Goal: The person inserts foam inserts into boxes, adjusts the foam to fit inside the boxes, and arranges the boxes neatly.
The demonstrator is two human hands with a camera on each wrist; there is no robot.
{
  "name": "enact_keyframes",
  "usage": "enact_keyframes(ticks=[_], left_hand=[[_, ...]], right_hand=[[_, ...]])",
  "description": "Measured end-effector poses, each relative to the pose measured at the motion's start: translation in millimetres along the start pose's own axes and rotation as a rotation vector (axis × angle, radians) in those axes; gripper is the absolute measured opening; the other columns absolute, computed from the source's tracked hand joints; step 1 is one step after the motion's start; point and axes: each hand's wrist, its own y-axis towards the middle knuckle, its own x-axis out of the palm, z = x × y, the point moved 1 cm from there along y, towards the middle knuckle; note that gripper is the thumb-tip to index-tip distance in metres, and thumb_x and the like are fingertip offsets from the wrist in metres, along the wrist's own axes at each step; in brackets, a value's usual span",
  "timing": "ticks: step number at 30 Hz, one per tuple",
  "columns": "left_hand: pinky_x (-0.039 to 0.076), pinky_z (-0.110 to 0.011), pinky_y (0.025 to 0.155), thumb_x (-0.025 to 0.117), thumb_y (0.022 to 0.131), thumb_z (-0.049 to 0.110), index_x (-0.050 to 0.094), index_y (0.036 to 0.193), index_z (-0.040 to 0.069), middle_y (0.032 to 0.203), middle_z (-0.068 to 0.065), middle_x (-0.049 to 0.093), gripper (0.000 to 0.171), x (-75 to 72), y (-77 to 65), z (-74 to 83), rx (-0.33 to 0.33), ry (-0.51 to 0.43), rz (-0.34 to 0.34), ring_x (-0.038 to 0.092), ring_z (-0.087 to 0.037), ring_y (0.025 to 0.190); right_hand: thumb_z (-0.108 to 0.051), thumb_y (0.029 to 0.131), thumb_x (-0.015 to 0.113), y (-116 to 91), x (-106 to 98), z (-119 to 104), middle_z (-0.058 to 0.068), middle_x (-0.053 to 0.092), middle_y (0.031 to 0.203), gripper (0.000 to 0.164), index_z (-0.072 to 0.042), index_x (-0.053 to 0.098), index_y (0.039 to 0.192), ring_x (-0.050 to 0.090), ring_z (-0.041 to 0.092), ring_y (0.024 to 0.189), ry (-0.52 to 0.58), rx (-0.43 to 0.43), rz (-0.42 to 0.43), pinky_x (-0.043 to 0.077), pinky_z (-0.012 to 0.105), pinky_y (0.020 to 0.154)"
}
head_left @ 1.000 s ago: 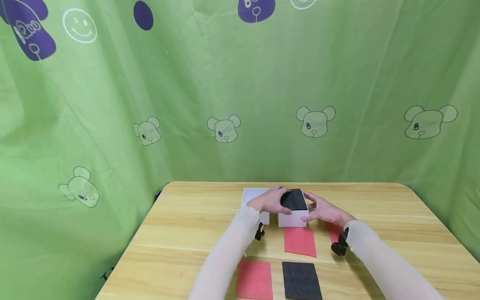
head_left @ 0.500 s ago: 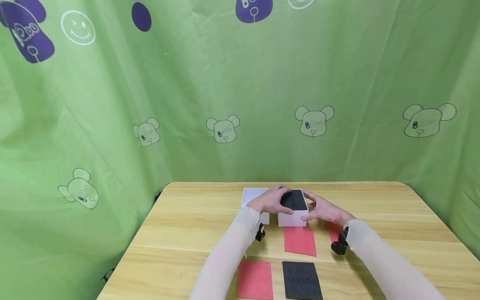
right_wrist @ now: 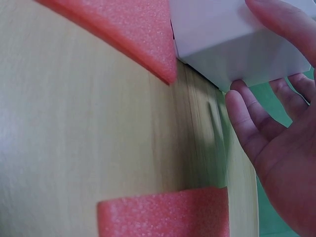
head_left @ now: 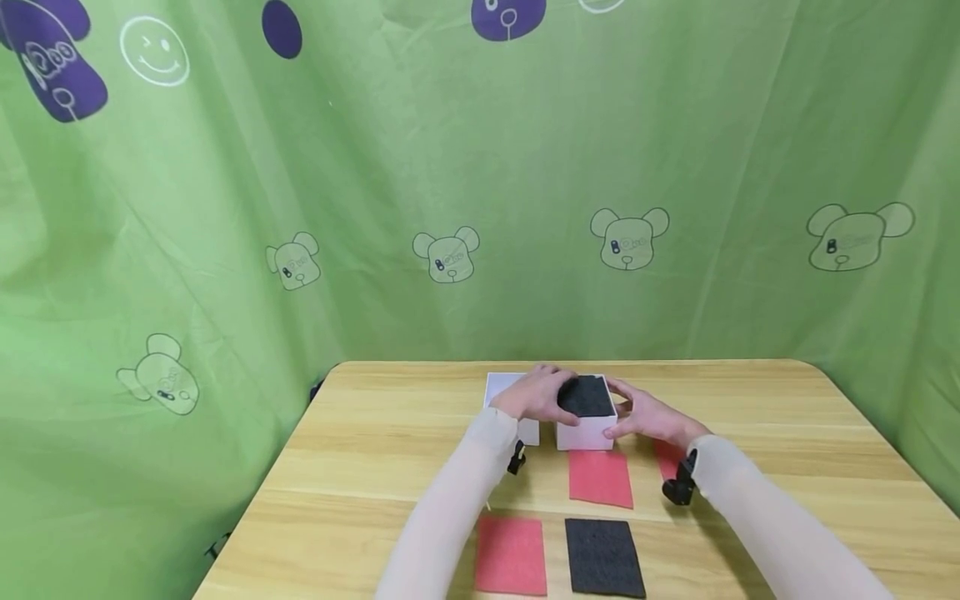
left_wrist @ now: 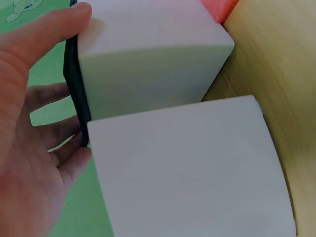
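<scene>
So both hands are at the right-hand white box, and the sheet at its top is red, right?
The sheet at the top is black, not red; the head view shows it. The left hand and right hand are indeed at the right-hand white box.

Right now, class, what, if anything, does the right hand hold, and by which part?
The right hand holds the black-topped white box by its right side, thumb on near face.

Clad in a left sleeve (head_left: 446, 504) and a right sleeve (head_left: 780, 521), both long, plain and off-white. Finished with slightly loose cuffs (head_left: 709, 452). Fitted with a left wrist unit (head_left: 516, 459) and a right wrist unit (head_left: 680, 487), both small and black, the latter rounded at its lower end. Includes a bare left hand (head_left: 534, 396) and a bare right hand (head_left: 651, 417).
</scene>
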Motion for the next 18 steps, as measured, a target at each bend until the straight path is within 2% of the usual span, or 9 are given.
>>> enact_keyframes(ticks=[6,11,15,18], left_hand=[[0.041,-0.027,0.092,0.074,0.074,0.052,0.044,0.14,0.024,0.134,-0.002,0.044,0.078,0.1,0.8,-1.2,0.001,-0.058,0.027,0.04,-0.015,0.116],[0.041,-0.027,0.093,0.076,0.075,0.048,0.045,0.14,0.023,0.133,-0.004,0.043,0.076,2.9,1.8,1.4,0.017,-0.115,0.036,0.043,-0.015,0.115],[0.039,-0.027,0.098,0.075,0.077,0.045,0.045,0.139,0.021,0.138,-0.005,0.042,0.074,4.2,4.1,3.5,0.035,-0.134,0.022,0.042,-0.015,0.119],[0.036,-0.026,0.101,0.074,0.078,0.046,0.048,0.138,0.022,0.142,-0.005,0.039,0.07,4.9,5.5,4.3,0.035,-0.14,0.004,0.04,-0.015,0.125]], right_hand=[[-0.01,0.074,0.08,-0.7,-1.1,1.2,0.028,0.005,0.153,0.107,0.001,0.005,0.15,0.039,0.047,0.123,-0.012,-0.011,0.001,0.039,0.052,0.098],[-0.008,0.075,0.08,-1.1,0.1,2.0,0.027,0.006,0.153,0.106,0.0,0.005,0.151,0.041,0.046,0.122,0.005,-0.015,0.0,0.042,0.046,0.096],[-0.008,0.075,0.08,-0.9,0.6,1.8,0.026,0.006,0.153,0.107,0.0,0.005,0.151,0.041,0.046,0.122,0.016,-0.007,0.003,0.044,0.043,0.094],[-0.008,0.075,0.079,-0.9,-0.1,0.5,0.026,0.006,0.153,0.107,0.0,0.004,0.15,0.04,0.046,0.123,0.008,-0.009,-0.002,0.043,0.045,0.095]])
